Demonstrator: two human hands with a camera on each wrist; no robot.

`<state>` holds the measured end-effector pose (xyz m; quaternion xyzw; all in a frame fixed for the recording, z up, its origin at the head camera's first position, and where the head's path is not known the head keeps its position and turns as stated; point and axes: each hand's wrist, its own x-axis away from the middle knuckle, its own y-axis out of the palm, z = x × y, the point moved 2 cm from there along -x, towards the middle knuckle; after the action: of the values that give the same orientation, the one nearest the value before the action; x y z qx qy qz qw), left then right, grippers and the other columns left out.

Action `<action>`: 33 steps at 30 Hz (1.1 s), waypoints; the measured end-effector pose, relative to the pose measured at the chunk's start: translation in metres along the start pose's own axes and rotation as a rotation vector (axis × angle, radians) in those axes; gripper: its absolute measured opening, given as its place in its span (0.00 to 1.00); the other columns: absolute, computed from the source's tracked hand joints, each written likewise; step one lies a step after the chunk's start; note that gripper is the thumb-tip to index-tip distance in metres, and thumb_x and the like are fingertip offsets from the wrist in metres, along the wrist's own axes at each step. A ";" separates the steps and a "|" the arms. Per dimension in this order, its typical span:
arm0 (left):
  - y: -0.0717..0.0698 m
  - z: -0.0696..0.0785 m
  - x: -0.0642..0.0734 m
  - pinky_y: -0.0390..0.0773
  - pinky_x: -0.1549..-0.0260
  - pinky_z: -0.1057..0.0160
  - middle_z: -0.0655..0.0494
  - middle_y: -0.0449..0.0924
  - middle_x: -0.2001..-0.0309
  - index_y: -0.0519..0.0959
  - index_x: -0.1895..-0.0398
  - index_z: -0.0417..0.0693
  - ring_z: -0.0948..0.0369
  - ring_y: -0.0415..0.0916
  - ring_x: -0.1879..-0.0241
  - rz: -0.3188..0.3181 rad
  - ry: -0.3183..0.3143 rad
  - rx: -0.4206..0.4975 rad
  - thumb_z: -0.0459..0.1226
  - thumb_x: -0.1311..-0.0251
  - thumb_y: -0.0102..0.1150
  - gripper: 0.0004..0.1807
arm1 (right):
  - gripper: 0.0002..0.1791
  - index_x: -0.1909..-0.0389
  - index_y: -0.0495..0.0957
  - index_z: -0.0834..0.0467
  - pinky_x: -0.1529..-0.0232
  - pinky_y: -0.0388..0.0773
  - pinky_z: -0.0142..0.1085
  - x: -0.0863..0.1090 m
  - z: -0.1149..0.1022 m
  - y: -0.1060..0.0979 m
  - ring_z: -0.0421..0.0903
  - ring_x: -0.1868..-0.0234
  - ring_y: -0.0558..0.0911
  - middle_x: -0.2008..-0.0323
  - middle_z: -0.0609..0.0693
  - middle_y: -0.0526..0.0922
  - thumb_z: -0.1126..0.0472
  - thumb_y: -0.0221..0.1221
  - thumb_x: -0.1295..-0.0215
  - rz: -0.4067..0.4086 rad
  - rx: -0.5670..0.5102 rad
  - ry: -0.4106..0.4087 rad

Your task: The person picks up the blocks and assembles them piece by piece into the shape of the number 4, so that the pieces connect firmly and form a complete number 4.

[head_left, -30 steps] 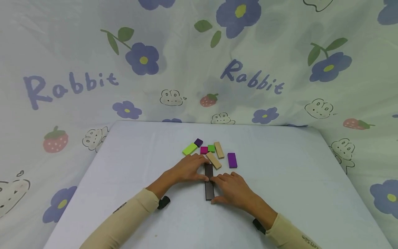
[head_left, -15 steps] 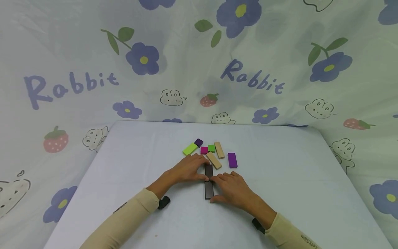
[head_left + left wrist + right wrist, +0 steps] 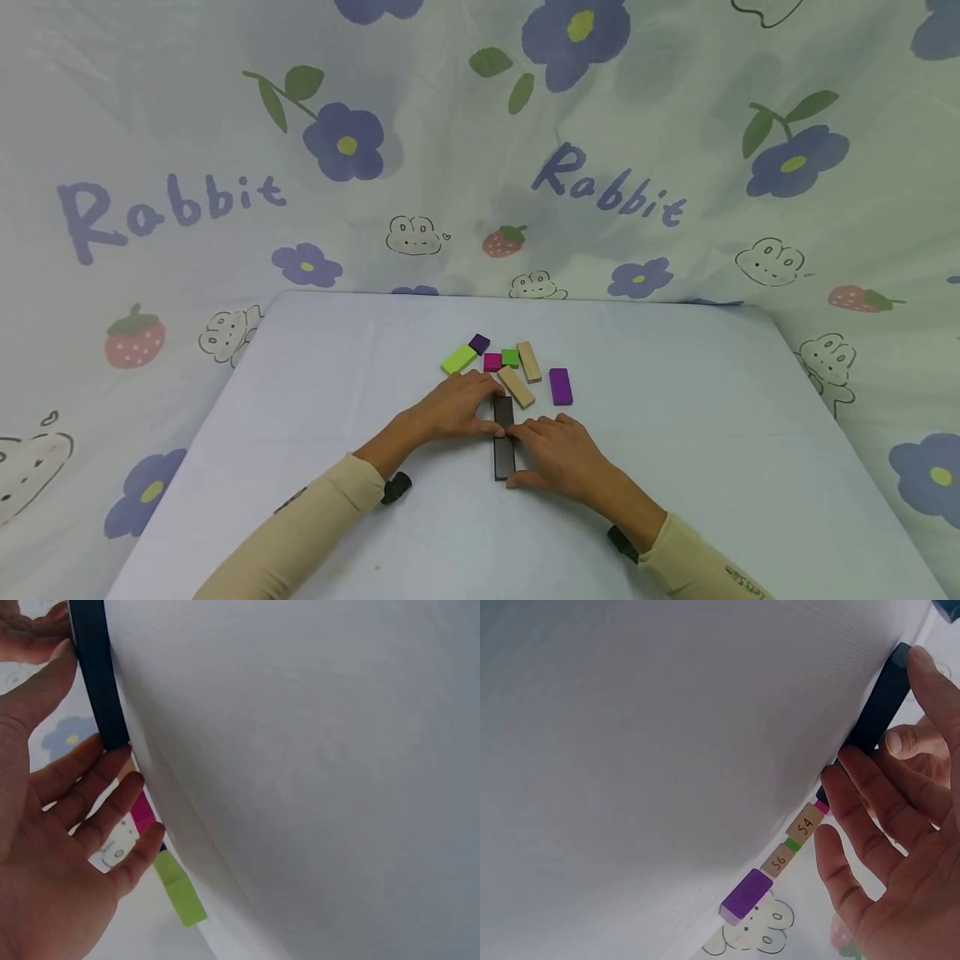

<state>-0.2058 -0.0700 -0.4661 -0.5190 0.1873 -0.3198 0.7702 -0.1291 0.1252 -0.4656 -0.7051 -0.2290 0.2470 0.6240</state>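
Observation:
Two dark, nearly black wooden blocks lie end to end in a line on the white table in the head view. My left hand (image 3: 453,407) holds the far dark block (image 3: 503,411) by its ends, thumb at the joint and fingers at the far end. The near dark block (image 3: 505,460) is held by my right hand (image 3: 566,457), its thumb at the near end and its forefinger by the joint. In the left wrist view, the thumb and fingertips touch a dark block (image 3: 97,675). The right wrist view shows the thumb on the end of a dark block (image 3: 881,701).
Beyond the hands lie a lime block (image 3: 458,359), a dark purple block (image 3: 479,343), a magenta block (image 3: 492,362), a green block (image 3: 510,358), two plain wooden blocks (image 3: 516,387) and a purple block (image 3: 560,387). A patterned curtain (image 3: 450,167) hangs behind the table.
The near dark block and my right hand have shifted very slightly forward and left since a second ago. My left hand and the other blocks look unmoved.

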 end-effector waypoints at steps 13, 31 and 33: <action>0.001 -0.002 0.001 0.71 0.39 0.50 0.55 0.78 0.40 0.77 0.38 0.48 0.55 0.71 0.38 -0.007 -0.009 -0.007 0.57 0.43 0.71 0.35 | 0.43 0.40 0.80 0.53 0.46 0.77 0.50 -0.003 0.001 0.000 0.46 0.49 0.83 0.50 0.45 0.85 0.27 0.66 0.48 -0.056 -0.040 0.037; 0.002 0.019 0.032 0.65 0.34 0.42 0.51 0.59 0.24 0.62 0.23 0.51 0.51 0.62 0.28 -0.072 -0.038 -0.032 0.63 0.40 0.63 0.47 | 0.39 0.35 0.76 0.50 0.46 0.78 0.51 -0.009 0.044 -0.021 0.50 0.44 0.80 0.44 0.49 0.83 0.39 0.73 0.46 -0.084 -0.144 0.217; 0.003 0.022 0.035 0.65 0.35 0.42 0.51 0.58 0.23 0.61 0.22 0.51 0.50 0.61 0.28 -0.072 -0.027 -0.052 0.63 0.39 0.62 0.48 | 0.37 0.34 0.76 0.51 0.44 0.77 0.54 -0.011 0.048 -0.021 0.52 0.42 0.80 0.42 0.51 0.82 0.41 0.72 0.43 -0.060 -0.131 0.218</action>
<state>-0.1662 -0.0783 -0.4583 -0.5495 0.1665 -0.3352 0.7469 -0.1687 0.1574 -0.4485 -0.7600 -0.1963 0.1347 0.6047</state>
